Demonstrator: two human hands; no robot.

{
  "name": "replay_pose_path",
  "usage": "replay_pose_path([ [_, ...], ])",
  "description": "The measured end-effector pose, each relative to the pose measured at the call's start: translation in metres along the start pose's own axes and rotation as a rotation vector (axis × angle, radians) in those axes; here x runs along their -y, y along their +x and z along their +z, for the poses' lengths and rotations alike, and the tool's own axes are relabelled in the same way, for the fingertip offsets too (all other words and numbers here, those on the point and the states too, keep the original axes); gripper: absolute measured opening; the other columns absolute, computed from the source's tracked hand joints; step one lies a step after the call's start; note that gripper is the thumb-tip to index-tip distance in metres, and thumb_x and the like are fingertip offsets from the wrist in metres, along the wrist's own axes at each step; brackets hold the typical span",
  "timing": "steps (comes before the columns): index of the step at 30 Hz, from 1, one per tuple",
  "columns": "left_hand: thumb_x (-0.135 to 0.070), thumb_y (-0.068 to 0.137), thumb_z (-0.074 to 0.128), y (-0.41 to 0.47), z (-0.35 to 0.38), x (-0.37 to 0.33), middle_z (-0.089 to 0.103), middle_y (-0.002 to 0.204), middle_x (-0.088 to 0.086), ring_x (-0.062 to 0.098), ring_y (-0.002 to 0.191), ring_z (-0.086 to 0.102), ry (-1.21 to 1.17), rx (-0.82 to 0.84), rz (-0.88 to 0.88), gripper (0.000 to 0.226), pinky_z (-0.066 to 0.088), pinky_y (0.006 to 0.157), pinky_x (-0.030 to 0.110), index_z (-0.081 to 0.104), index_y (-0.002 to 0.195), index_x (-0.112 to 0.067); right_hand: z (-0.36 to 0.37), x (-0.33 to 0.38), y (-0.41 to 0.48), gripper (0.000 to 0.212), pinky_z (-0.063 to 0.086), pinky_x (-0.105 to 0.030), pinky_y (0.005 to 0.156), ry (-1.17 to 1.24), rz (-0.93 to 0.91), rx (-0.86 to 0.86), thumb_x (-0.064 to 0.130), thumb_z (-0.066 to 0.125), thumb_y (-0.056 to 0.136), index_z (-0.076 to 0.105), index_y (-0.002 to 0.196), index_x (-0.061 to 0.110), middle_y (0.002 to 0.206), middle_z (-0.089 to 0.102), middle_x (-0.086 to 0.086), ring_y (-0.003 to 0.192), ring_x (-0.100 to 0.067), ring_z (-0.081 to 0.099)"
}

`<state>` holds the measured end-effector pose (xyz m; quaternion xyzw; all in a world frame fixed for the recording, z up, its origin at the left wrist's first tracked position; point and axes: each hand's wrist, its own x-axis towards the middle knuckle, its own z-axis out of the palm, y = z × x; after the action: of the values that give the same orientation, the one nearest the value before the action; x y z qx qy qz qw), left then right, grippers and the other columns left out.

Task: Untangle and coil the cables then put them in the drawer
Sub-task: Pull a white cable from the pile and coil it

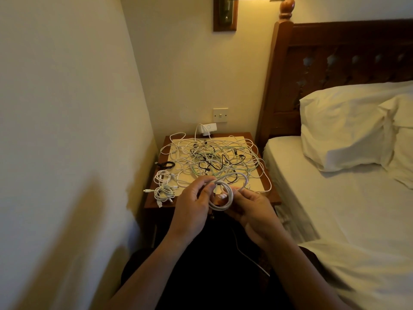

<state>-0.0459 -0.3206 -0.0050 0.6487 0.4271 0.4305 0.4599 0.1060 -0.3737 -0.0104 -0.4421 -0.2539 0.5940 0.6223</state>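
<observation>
The white cable coil [221,198] hangs between both hands, just over the near edge of the bedside worktop [274,196]. The left hand [193,204] has its fingers curled round the coil's left and upper side, and the right hand [252,209] pinches the strand at its right. From there the uncoiled tail [240,175] arches up and away from the person into the tangle of cables [214,157], which lies straight beyond the hands (so the remaining slack would have to be drawn toward the body). Three finished coils [164,192] lie at the worktop's left front, nearer the left hand, which looks the likelier one to set this coil down. The drawer front is hidden behind the hands.
</observation>
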Motion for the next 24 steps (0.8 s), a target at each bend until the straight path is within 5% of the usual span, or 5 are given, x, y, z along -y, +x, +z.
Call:
replay_pose_path([
  [3, -0.029, 0.105, 0.057, 0.001, 0.001, 0.004, 0.073, 0.108, -0.014, 0.002, 0.1, 0.068, 0.014, 0.008, 0.002, 0.017, 0.056, 0.081, 0.024, 0.071, 0.114, -0.031, -0.002, -0.006, -0.001, 0.034, 0.05, -0.045, 0.102, 0.125, 0.11, 0.101, 0.016, 0.05, 0.102, 0.07, 0.124, 0.0, 0.114, 0.073, -0.019, 0.106, -0.029, 0.068],
  [6, -0.028, 0.105, 0.056, 0.001, -0.001, 0.007, 0.074, 0.108, -0.013, 0.003, 0.101, 0.069, 0.033, 0.006, 0.027, 0.017, 0.057, 0.086, 0.025, 0.071, 0.114, -0.03, -0.002, -0.002, -0.004, 0.039, 0.048, -0.039, 0.093, 0.187, 0.156, 0.176, 0.019, 0.051, 0.095, 0.069, 0.122, -0.003, 0.101, 0.072, -0.013, 0.1, -0.025, 0.066],
  [12, -0.029, 0.104, 0.058, 0.003, -0.005, 0.006, 0.073, 0.105, -0.014, -0.004, 0.099, 0.065, 0.249, -0.045, 0.174, 0.017, 0.051, 0.081, 0.014, 0.071, 0.114, -0.026, 0.006, 0.002, -0.004, 0.013, 0.062, -0.04, 0.087, -0.782, -0.053, 0.015, 0.025, 0.064, 0.1, 0.077, 0.101, 0.021, 0.092, 0.077, -0.004, 0.091, -0.022, 0.074],
  [16, -0.024, 0.103, 0.059, 0.014, -0.008, 0.01, 0.069, 0.096, -0.017, -0.013, 0.092, 0.06, 0.39, -0.109, 0.22, 0.014, 0.041, 0.071, 0.003, 0.072, 0.109, -0.024, 0.012, 0.005, -0.013, 0.015, 0.063, -0.026, 0.072, -1.027, -0.049, 0.023, 0.025, 0.061, 0.103, 0.076, 0.105, 0.023, 0.079, 0.075, 0.001, 0.07, -0.009, 0.073],
  [24, -0.037, 0.106, 0.051, 0.051, -0.043, 0.015, 0.072, 0.103, -0.001, 0.015, 0.093, 0.068, 0.338, -0.296, -0.098, 0.029, 0.061, 0.081, 0.044, 0.07, 0.122, -0.022, 0.007, 0.024, -0.037, 0.018, 0.056, -0.02, 0.075, -1.153, -0.12, 0.151, 0.03, 0.063, 0.102, 0.076, 0.115, 0.028, 0.087, 0.074, 0.008, 0.081, -0.005, 0.069],
])
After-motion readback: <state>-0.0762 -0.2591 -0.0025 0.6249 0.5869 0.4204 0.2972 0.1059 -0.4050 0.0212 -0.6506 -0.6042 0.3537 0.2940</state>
